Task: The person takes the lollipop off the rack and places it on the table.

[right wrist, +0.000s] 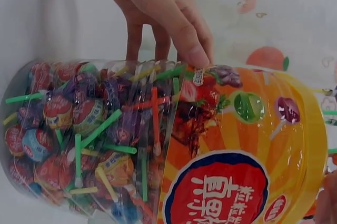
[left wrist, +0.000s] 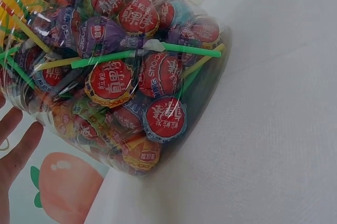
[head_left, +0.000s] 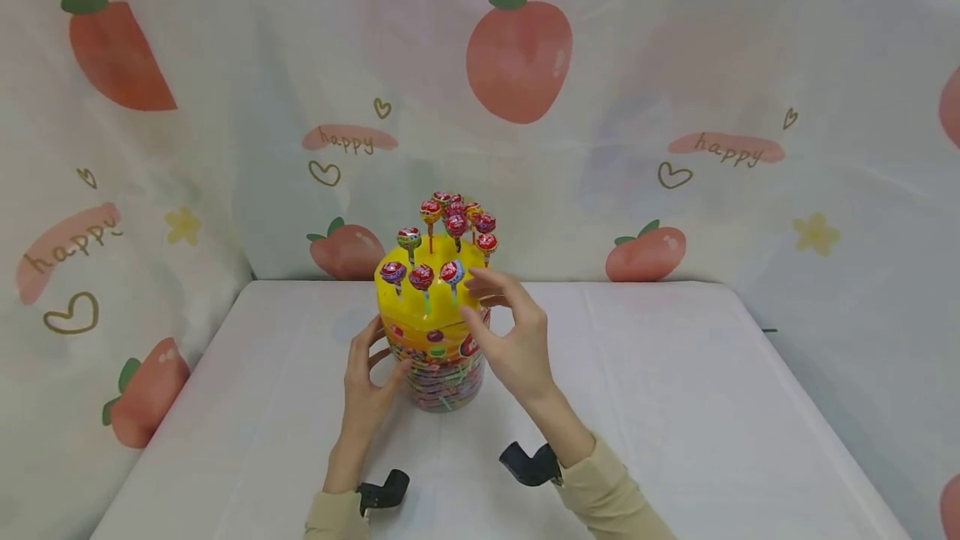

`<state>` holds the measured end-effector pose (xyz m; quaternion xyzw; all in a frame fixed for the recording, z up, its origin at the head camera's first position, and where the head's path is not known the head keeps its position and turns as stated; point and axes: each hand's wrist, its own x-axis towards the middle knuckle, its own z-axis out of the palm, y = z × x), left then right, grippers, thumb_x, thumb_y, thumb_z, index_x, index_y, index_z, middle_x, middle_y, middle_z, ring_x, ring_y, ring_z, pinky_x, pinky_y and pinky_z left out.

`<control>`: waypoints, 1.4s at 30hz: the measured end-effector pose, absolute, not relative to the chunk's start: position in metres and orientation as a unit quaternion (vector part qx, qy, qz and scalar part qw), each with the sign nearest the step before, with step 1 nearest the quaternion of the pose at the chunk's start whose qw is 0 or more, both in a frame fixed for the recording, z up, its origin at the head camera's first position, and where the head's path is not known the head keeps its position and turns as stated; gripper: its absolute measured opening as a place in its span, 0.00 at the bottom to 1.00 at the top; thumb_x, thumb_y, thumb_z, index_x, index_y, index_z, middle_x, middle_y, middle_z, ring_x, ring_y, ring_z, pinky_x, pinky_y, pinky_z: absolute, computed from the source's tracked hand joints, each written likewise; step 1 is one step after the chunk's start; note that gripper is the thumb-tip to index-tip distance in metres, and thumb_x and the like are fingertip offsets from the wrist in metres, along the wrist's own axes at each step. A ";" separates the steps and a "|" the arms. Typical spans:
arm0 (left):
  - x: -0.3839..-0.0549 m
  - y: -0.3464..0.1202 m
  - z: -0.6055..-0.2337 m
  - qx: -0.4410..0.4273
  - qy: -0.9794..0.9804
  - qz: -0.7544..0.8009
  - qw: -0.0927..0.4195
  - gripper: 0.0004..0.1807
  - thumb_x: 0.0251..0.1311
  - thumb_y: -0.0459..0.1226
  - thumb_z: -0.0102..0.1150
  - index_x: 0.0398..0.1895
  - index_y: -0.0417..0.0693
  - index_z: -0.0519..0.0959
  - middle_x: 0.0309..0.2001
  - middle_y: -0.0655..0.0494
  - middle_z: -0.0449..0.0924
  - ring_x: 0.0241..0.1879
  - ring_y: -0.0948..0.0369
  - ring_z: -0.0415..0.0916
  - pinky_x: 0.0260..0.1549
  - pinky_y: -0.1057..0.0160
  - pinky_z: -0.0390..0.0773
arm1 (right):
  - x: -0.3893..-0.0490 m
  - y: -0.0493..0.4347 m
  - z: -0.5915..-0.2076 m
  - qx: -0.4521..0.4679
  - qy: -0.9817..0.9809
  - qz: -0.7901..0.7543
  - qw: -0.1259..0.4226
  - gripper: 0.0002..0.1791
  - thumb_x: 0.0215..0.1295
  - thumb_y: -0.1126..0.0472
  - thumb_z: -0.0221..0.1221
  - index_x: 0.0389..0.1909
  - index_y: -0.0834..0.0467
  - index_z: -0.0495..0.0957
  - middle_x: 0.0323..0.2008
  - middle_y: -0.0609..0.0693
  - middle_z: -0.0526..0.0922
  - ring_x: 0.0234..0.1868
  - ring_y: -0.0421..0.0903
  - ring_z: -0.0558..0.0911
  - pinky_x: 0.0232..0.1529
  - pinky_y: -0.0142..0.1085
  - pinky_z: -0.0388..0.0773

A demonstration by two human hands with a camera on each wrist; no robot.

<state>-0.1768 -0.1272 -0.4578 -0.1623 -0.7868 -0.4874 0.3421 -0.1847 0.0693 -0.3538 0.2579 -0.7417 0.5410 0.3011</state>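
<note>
A clear plastic jar (head_left: 447, 386) packed with wrapped lollipops (left wrist: 109, 79) stands on the table, with a printed orange label (right wrist: 218, 145) around its upper part. Its domed yellow lid (head_left: 408, 302) bears several upright lollipops (head_left: 422, 277), sticks down. My left hand (head_left: 369, 386) holds the jar's left side, thumb at the label's lower edge and fingers reaching behind. At the lid's right side, my right hand (head_left: 513, 340) is curved with thumb and fingers apart, close to a blue-and-red lollipop (head_left: 452, 272). Its fingertips show only partly in the right wrist view.
A white cloth covers the table (head_left: 637, 382). Behind and beside it hangs a pale curtain (head_left: 615, 48) printed with peaches and hearts. Each wrist wears a black camera mount (head_left: 529, 464).
</note>
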 end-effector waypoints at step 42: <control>-0.175 -0.125 -0.462 -0.137 -0.792 -0.497 0.328 0.40 0.49 0.23 0.65 0.68 0.34 0.61 0.61 0.36 0.68 0.59 0.53 0.66 0.49 0.39 0.78 | -0.189 0.047 -0.349 0.233 -0.717 0.566 0.333 0.19 0.59 0.70 0.62 0.52 0.60 0.75 0.35 0.56 0.82 0.34 0.47 0.78 0.35 0.29 0.77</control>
